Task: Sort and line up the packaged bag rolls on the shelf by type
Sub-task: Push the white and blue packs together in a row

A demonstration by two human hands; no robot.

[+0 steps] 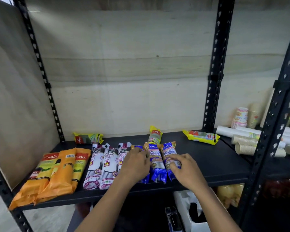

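Three orange packs [57,171] lie side by side at the front left of the black shelf [216,164]. Beside them stand three white drawstring-bag rolls [99,166]. Three blue singlet-handle rolls [156,163] lie in the middle. My left hand [136,163] rests on the leftmost blue roll and partly hides it. My right hand [184,168] grips the rightmost blue roll [170,154]. Three yellow packs lie loose at the back: one at the left [88,138], one in the middle [155,135], one at the right [201,136].
Black slotted uprights [213,81] frame the bay. A neighbouring shelf on the right holds stacked paper cups [244,144] and patterned cups [239,117]. Below the shelf sits a white box [189,206]. A cardboard panel [12,97] closes the left side.
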